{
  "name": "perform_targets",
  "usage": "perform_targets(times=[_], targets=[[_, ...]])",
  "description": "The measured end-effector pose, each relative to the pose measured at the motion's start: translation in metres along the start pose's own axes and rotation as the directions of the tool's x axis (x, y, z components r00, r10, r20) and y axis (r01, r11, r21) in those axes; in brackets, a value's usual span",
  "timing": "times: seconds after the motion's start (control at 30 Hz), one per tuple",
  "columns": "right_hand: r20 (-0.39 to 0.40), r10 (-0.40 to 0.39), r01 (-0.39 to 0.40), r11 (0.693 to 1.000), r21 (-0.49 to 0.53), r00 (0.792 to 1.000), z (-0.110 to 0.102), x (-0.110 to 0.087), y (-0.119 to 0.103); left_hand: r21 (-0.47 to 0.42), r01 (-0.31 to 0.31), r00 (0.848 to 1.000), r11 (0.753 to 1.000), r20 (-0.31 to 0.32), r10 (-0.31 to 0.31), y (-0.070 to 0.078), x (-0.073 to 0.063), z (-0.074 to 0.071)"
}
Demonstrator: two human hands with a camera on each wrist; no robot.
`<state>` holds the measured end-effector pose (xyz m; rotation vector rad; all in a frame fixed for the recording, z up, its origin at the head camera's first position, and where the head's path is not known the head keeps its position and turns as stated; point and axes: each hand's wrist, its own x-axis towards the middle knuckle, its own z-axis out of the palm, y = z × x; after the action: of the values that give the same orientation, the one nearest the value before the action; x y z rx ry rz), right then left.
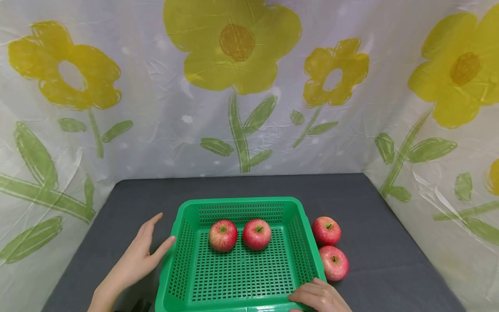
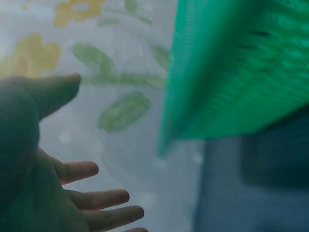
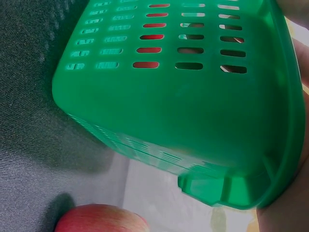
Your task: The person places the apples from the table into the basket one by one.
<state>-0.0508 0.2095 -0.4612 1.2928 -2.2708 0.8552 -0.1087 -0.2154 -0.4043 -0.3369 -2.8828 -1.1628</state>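
Note:
A green plastic basket [image 1: 241, 277] with slotted walls holds two red apples, a left one [image 1: 223, 235] and a right one [image 1: 257, 234], side by side towards its back. My left hand [image 1: 134, 260] is beside the basket's left rim, fingers spread and thumb pointing at the rim; the left wrist view shows its palm holding nothing. At the near right corner, my right hand [image 1: 321, 295] grips the rim, fingers bent over the edge. In the right wrist view, the basket's outer wall [image 3: 169, 106] fills the middle, and part of the hand is cut off.
Two more red apples, a far one [image 1: 326, 231] and a near one [image 1: 334, 263], lie against the outside of the basket's right wall. The dark grey table [image 1: 390, 260] is enclosed by a whitish flower-printed sheet [image 1: 156, 143] at the back and sides.

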Motion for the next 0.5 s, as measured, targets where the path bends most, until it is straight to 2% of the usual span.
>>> perform_targets(times=[0.1, 0.2, 0.37, 0.5], targets=[[-0.016, -0.006, 0.006, 1.0, -0.004, 1.0, 0.001, -0.001, 0.001, -0.066, 0.039, 0.998, 0.997, 0.047, -0.036, -0.014, -0.004, 0.006], [-0.026, -0.005, 0.005, 1.0, -0.003, 1.0, 0.001, -0.001, 0.001, -0.134, 0.034, 0.996, 0.99, 0.085, -0.022, -0.024, -0.006, 0.014], [-0.021, 0.009, -0.009, 1.0, 0.021, 1.0, 0.001, 0.0, 0.0, -0.242, 0.034, 0.991, 0.97, 0.13, -0.002, -0.03, -0.008, 0.028], [-0.017, 0.006, -0.005, 0.999, 0.039, 1.0, 0.001, 0.0, 0.0, -0.268, 0.054, 0.989, 0.962, 0.147, -0.015, -0.033, -0.009, 0.037]])
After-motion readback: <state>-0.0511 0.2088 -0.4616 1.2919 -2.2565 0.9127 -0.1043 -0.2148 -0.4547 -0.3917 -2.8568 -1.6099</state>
